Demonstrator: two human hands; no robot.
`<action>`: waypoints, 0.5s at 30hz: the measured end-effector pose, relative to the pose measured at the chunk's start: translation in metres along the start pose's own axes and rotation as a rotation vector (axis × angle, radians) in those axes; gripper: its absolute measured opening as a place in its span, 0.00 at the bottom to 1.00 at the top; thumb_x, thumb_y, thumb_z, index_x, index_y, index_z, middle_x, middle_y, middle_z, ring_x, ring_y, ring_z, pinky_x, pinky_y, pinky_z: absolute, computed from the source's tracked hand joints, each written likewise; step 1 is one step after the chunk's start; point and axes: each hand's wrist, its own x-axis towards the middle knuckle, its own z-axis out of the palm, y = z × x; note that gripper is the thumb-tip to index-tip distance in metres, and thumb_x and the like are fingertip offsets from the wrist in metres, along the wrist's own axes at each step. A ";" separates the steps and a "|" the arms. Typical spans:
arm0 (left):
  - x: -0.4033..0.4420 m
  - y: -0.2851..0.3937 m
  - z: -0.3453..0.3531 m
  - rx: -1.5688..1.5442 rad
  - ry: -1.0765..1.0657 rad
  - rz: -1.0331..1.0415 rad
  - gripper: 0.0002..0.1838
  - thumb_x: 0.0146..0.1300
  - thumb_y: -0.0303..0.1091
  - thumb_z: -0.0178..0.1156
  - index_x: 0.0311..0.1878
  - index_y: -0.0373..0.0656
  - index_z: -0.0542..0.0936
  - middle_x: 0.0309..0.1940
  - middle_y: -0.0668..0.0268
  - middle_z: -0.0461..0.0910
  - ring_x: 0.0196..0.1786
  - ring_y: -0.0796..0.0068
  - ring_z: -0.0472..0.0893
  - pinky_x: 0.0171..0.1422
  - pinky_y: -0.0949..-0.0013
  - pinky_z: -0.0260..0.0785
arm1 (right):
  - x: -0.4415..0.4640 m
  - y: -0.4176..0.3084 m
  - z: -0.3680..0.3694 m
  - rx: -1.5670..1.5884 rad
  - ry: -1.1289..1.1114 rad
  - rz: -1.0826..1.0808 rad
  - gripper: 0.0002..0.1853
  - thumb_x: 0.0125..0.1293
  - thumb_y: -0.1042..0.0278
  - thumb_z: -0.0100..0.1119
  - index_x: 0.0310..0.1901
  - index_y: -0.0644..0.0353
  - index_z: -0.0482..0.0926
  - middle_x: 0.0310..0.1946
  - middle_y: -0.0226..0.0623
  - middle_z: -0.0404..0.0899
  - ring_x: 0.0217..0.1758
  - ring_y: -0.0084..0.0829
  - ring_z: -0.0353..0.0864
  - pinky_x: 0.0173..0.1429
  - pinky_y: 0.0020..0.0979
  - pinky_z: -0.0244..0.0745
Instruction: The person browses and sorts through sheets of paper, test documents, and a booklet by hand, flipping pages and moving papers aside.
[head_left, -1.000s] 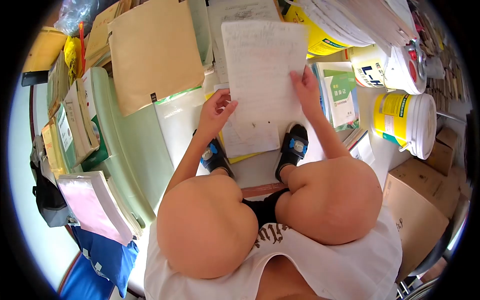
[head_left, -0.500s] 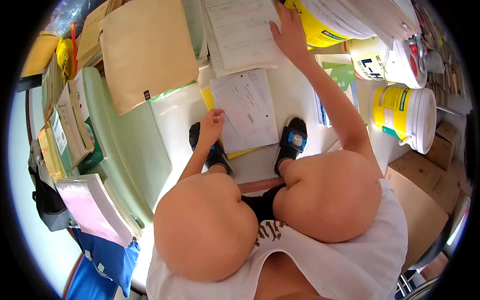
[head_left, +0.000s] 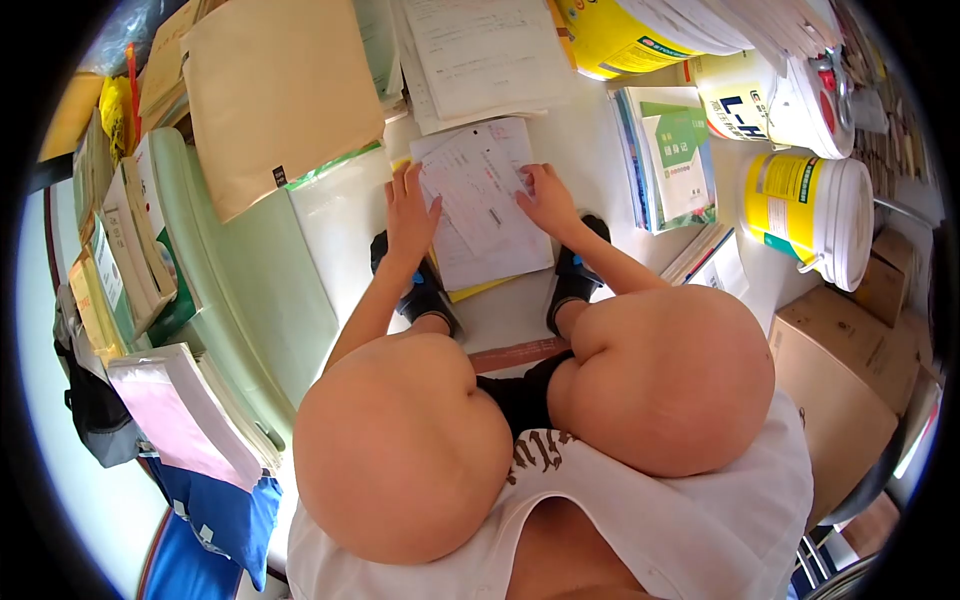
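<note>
Two hands (head_left: 408,215) (head_left: 548,203) and two sandals (head_left: 427,304) (head_left: 572,287) are flanking one paper pile (head_left: 482,210); three buckets (head_left: 620,42) (head_left: 738,105) (head_left: 785,212) are lining the right edge of the floor (head_left: 585,130); two cardboard boxes (head_left: 850,355) (head_left: 885,275) are sitting farther down that edge.

We see our left hand (head_left: 411,215), thumb and fingers parted, at the left edge of the stacked papers (head_left: 485,245), and our right hand (head_left: 546,203), fingers bent, at their right edge. The papers' near end lies between our black sandals (head_left: 427,305). Beyond, we see a pile of written sheets (head_left: 485,60), a brown envelope (head_left: 280,100) to its left; rightward, green-covered booklets (head_left: 680,150) lie near a yellow-and-white bucket (head_left: 785,205).
</note>
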 end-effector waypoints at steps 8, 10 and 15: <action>0.018 -0.012 0.005 0.124 -0.129 0.057 0.43 0.55 0.32 0.77 0.73 0.42 0.67 0.65 0.53 0.69 0.64 0.52 0.75 0.62 0.52 0.71 | 0.018 0.014 0.020 0.265 -0.013 0.133 0.13 0.65 0.67 0.70 0.48 0.65 0.82 0.35 0.43 0.85 0.36 0.37 0.86 0.45 0.37 0.81; 0.023 -0.012 0.006 0.058 -0.118 -0.037 0.40 0.53 0.30 0.78 0.70 0.45 0.73 0.62 0.54 0.71 0.62 0.49 0.72 0.69 0.53 0.69 | 0.020 0.015 0.020 0.309 -0.048 0.161 0.12 0.67 0.66 0.69 0.46 0.65 0.83 0.34 0.41 0.86 0.36 0.34 0.85 0.45 0.35 0.80; 0.023 -0.011 0.000 0.010 -0.118 -0.083 0.33 0.53 0.29 0.77 0.65 0.47 0.78 0.57 0.57 0.74 0.63 0.54 0.73 0.68 0.55 0.70 | 0.021 0.019 0.020 0.551 -0.141 0.217 0.11 0.73 0.64 0.65 0.45 0.64 0.83 0.33 0.33 0.85 0.35 0.23 0.80 0.44 0.29 0.76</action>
